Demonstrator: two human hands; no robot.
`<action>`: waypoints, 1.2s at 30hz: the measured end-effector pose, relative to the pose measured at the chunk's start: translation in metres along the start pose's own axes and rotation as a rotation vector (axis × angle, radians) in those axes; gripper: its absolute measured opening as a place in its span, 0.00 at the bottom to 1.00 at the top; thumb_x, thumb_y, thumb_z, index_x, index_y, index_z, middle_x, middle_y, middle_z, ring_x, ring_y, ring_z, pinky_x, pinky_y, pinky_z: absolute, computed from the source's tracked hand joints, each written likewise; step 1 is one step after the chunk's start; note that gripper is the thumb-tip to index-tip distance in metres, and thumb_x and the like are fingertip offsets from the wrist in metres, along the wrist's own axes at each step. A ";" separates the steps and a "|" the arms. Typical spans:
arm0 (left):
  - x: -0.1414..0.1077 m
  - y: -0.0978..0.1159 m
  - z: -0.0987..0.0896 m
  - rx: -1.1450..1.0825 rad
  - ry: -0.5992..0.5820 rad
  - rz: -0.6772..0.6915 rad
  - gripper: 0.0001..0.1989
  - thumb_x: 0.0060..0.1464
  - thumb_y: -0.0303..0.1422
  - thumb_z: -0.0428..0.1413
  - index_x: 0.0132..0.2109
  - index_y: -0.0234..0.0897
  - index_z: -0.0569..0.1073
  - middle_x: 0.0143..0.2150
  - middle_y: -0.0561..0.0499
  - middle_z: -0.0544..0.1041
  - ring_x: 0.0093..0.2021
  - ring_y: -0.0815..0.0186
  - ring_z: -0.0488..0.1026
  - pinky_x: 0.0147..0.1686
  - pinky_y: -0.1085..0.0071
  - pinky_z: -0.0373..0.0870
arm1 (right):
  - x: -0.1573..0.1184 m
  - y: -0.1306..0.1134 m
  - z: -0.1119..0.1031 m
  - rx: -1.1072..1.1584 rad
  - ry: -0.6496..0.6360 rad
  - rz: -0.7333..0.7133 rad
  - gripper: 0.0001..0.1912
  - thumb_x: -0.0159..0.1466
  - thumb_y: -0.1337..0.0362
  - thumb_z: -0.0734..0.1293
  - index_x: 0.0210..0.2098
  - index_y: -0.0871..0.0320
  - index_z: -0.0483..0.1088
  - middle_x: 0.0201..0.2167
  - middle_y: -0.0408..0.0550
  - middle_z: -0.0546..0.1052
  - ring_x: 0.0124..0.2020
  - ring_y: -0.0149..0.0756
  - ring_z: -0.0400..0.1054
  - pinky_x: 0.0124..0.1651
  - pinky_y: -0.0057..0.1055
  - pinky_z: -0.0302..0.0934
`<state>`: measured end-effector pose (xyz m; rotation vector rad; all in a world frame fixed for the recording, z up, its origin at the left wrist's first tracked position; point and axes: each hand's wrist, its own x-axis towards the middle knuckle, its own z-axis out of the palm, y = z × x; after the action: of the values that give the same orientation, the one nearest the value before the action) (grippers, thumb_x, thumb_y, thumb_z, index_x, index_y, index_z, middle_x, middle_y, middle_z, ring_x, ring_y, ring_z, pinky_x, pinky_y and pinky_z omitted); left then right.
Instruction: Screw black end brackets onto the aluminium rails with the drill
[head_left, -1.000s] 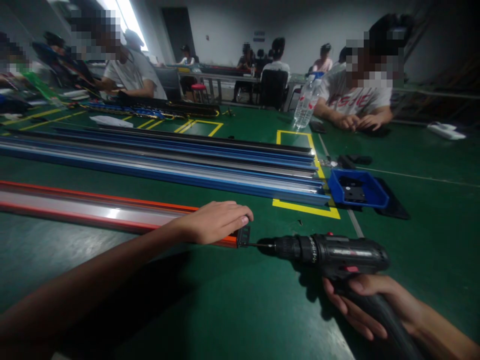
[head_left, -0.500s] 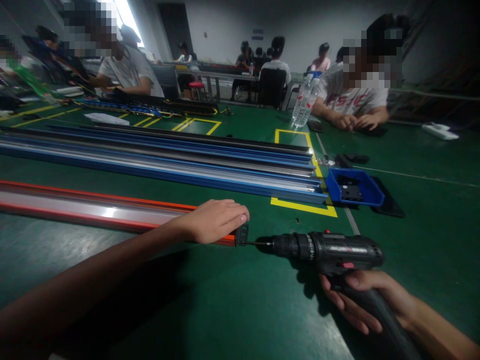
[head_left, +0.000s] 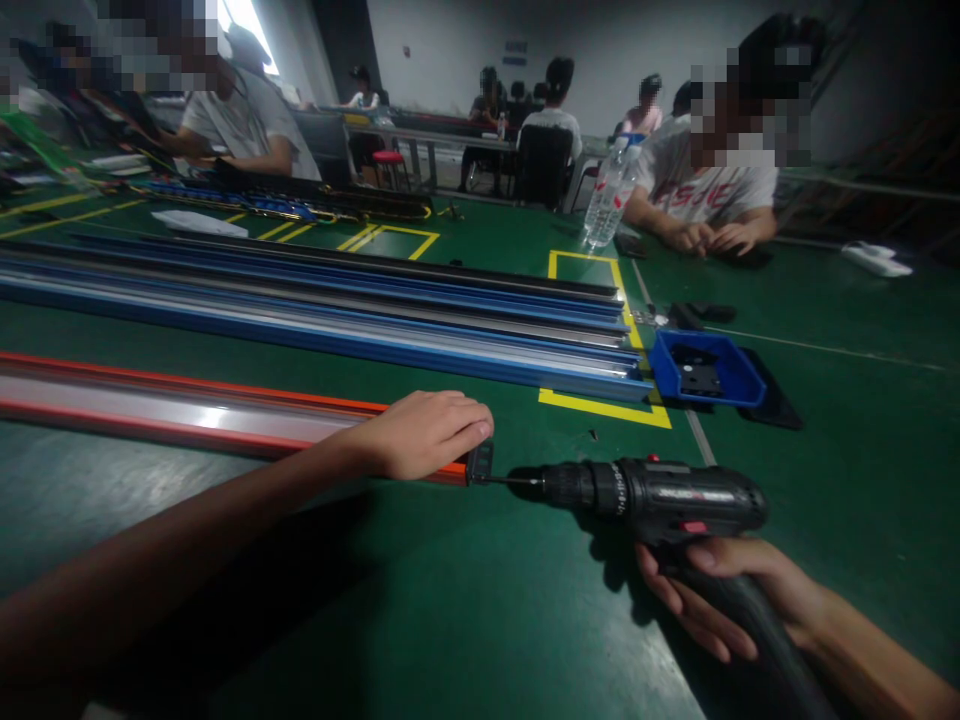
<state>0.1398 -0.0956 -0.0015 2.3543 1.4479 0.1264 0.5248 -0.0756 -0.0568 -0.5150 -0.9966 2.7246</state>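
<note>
Green tabletop [head_left: 480, 610], grey wall [head_left: 442, 70]; right fingers [head_left: 709, 628] wrapped round drill [head_left: 690, 492]; left fingers [head_left: 461, 437] over orange rail [head_left: 210, 415], grip unclear.

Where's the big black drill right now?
In the head view, the drill is right of centre, in the right grip, its bit pointing left at the black end piece of the orange rail.

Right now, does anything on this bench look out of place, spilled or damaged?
One small thing: a dark scrap lies loose on the table between the drill and the yellow tape, apart from other parts. It is too small to identify. No spill or damage shows.
</note>
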 end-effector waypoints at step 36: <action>0.001 -0.008 0.005 -0.051 0.078 0.073 0.21 0.71 0.44 0.41 0.44 0.42 0.76 0.41 0.51 0.78 0.43 0.62 0.72 0.42 0.66 0.61 | -0.003 0.001 0.009 -0.098 0.030 -0.037 0.16 0.67 0.59 0.67 0.45 0.66 0.79 0.32 0.53 0.80 0.15 0.22 0.65 0.26 0.23 0.70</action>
<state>0.1350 -0.0929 -0.0091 2.3858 1.3777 0.2745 0.5243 -0.0826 -0.0496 -0.5468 -1.1255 2.6377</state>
